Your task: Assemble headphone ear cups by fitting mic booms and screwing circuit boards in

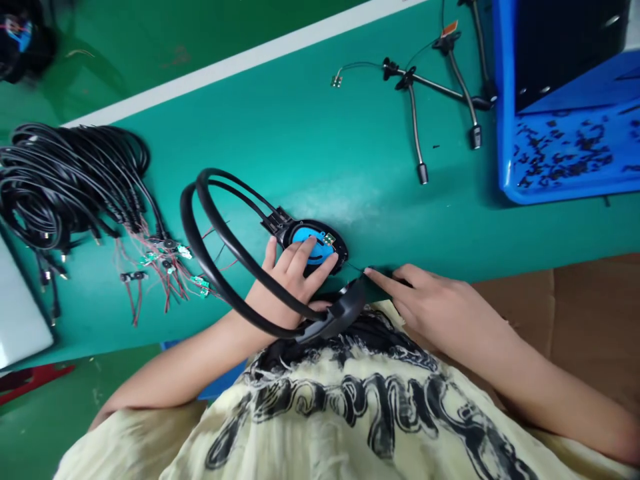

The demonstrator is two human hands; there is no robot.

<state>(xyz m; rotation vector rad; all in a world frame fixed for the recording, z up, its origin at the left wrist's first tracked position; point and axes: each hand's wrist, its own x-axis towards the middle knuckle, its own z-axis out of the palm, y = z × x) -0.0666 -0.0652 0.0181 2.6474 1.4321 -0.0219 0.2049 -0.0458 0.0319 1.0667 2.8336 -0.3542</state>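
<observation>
A black headset (pixel 245 263) lies partly on the table's near edge, its double headband arching over my left forearm. My left hand (pixel 295 270) grips the open ear cup (pixel 341 241), fingers pressed on its blue round inner plate (pixel 305 233). A small green circuit board (pixel 329 239) sits on that plate. From the cup a thin dark wire (pixel 354 267) runs to the fingertips of my right hand (pixel 420 290), which is closed on it with the index finger stretched forward. Some dark part behind these fingers is hard to make out. The other ear cup (pixel 343 310) hangs against my shirt.
Coiled black cables (pixel 75 173) with bared wires and small boards (pixel 170 247) lie at left. Several gooseneck microphone booms (pixel 415 123) rest at back right, beside a blue tray (pixel 505 160) holding small black pieces. A pale panel (pixel 20 313) stands at far left.
</observation>
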